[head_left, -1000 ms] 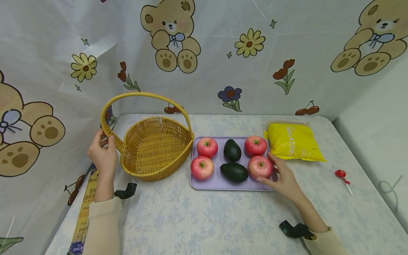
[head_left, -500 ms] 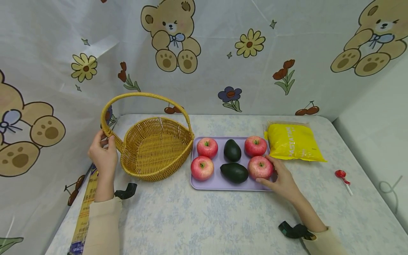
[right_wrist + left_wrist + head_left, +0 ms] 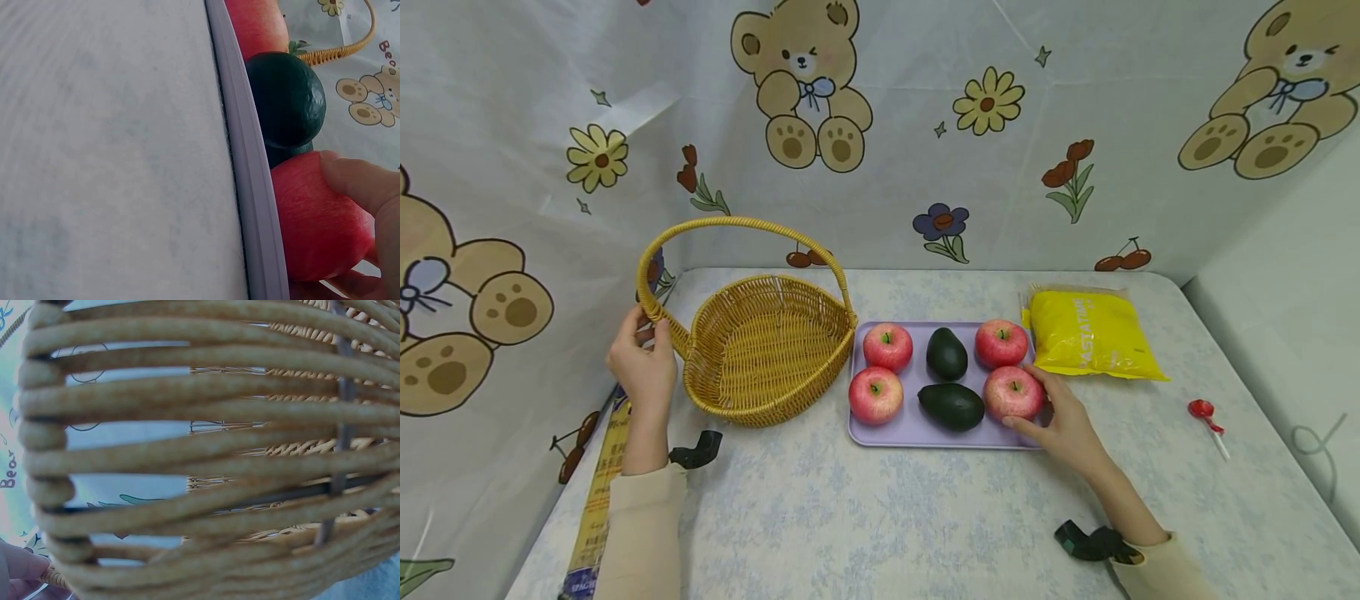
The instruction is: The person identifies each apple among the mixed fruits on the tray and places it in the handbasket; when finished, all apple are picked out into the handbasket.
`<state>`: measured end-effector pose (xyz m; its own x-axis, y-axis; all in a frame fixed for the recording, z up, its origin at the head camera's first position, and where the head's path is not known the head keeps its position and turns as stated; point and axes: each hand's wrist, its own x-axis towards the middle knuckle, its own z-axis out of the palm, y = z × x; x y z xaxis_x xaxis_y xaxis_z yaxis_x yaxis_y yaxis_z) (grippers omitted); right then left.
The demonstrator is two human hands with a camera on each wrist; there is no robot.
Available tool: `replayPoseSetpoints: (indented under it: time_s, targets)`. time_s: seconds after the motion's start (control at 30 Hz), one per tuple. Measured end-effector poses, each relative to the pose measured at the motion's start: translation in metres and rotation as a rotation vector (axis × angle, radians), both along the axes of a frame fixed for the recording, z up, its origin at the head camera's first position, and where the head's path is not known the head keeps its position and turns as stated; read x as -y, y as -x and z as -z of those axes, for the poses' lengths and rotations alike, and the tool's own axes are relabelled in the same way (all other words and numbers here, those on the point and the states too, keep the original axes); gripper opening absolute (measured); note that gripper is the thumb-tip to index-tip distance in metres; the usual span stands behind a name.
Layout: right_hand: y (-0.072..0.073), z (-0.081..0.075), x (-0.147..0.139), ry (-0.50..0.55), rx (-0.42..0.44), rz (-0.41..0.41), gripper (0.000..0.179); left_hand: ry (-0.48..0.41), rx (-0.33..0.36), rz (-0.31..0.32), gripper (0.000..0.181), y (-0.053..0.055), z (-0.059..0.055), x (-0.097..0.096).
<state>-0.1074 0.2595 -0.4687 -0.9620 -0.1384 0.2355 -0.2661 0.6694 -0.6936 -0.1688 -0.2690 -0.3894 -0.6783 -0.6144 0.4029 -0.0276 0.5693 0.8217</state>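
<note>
My left hand (image 3: pixel 642 358) grips the left base of the arched handle on a yellow wicker basket (image 3: pixel 775 354); in the left wrist view, woven strands (image 3: pixel 206 459) fill most of the picture. Right of the basket, a lilac tray (image 3: pixel 917 435) bears several red apples and two dark green avocados (image 3: pixel 951 407). My right hand (image 3: pixel 1063 421) holds the front right apple (image 3: pixel 1012 393) between thumb and fingers, from its right side. The right wrist view has the thumb on top of this apple (image 3: pixel 319 219), low beside the tray's rim (image 3: pixel 250 187).
A yellow pasta bag (image 3: pixel 1093 333) lies behind the tray's right end. Further right is a red lollipop (image 3: pixel 1206 417). A long spaghetti packet (image 3: pixel 598 508) runs along the left edge, partly under the left arm. A bear-print cloth (image 3: pixel 887 208) hangs behind the table.
My right hand has shifted slightly left and its fingers have closed in on the front right apple. The left hand and the basket have stayed put.
</note>
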Motion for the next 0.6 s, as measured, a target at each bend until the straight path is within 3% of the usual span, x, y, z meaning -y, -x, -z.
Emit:
replayPoseSetpoints:
  time_s: [0.33, 0.6]
  targets:
    - [0.0, -0.001, -0.001, 0.001, -0.05, 0.022, 0.078, 0.003, 0.003, -0.003, 0.033, 0.001, 0.001, 0.001]
    - [0.005, -0.021, 0.0, 0.091, -0.118, -0.015, 0.082, -0.009, 0.027, -0.008, 0.033, 0.001, 0.001, 0.002]
